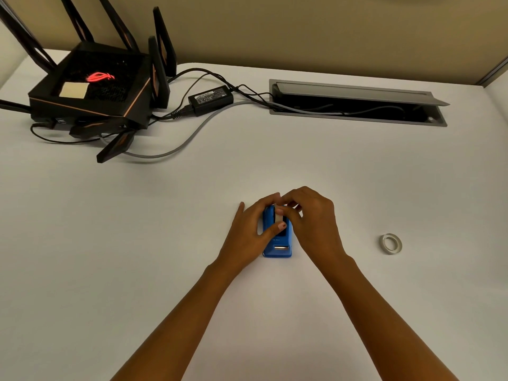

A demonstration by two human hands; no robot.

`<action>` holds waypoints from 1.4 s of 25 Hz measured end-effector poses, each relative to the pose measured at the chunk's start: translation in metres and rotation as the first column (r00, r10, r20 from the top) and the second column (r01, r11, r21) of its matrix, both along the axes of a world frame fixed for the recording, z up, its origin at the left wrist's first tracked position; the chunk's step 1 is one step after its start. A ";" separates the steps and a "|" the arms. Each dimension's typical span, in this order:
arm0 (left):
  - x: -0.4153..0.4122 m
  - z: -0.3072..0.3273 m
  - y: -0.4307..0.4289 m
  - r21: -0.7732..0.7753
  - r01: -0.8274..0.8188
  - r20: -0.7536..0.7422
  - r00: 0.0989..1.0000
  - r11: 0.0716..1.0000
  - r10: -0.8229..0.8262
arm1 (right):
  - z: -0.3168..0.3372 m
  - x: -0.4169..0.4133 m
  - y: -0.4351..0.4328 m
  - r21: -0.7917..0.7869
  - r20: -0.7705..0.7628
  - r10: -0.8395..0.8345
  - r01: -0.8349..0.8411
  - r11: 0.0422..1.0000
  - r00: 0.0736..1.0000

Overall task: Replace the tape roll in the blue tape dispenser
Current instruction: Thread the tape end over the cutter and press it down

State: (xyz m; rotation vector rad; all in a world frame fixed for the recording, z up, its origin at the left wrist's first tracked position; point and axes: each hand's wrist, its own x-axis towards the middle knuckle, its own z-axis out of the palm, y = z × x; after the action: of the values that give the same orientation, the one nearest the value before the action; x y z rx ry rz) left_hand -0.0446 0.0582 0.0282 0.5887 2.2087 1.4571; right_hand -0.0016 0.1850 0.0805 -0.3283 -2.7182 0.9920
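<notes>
— White tabletop (165, 229) runs back to a beige wall; what do we have in the middle of it?

— We see the blue tape dispenser (277, 250) standing near the front centre, its cutter end toward us. Our left hand (251, 237) is wrapped round its left side, thumb laid across the top. Our right hand (310, 224) is closed over the far end, fingertips pinched on the pale tape roll (279, 217) seated in the dispenser.

— Anything else of the task's?

— A spare ring of tape (391, 243) lies flat well to the right, apart from both hands.

— And behind?

— We make out a black router (93, 89) with antennas at the back left, a power adapter (211, 99) beside it, and an open cable hatch (357, 101) at the back right.
</notes>
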 end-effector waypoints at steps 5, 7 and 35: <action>0.001 -0.003 0.000 -0.001 -0.039 0.012 0.999 0.999 0.039 | -0.002 -0.004 0.001 -0.078 0.016 -0.042 0.043 0.996 0.999; 0.000 -0.004 -0.001 -0.015 -0.034 0.012 0.999 0.999 0.034 | -0.002 -0.007 0.001 -0.096 0.075 -0.044 0.051 0.994 0.996; -0.004 -0.010 -0.001 -0.018 -0.053 -0.001 0.999 0.998 0.053 | -0.003 0.000 0.006 0.118 -0.072 0.165 -0.156 0.981 0.984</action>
State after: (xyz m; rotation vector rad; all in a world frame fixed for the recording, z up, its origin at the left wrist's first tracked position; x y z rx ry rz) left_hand -0.0485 0.0573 0.0185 0.5289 2.2515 1.4617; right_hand -0.0020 0.1913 0.0776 -0.0473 -2.7464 0.8659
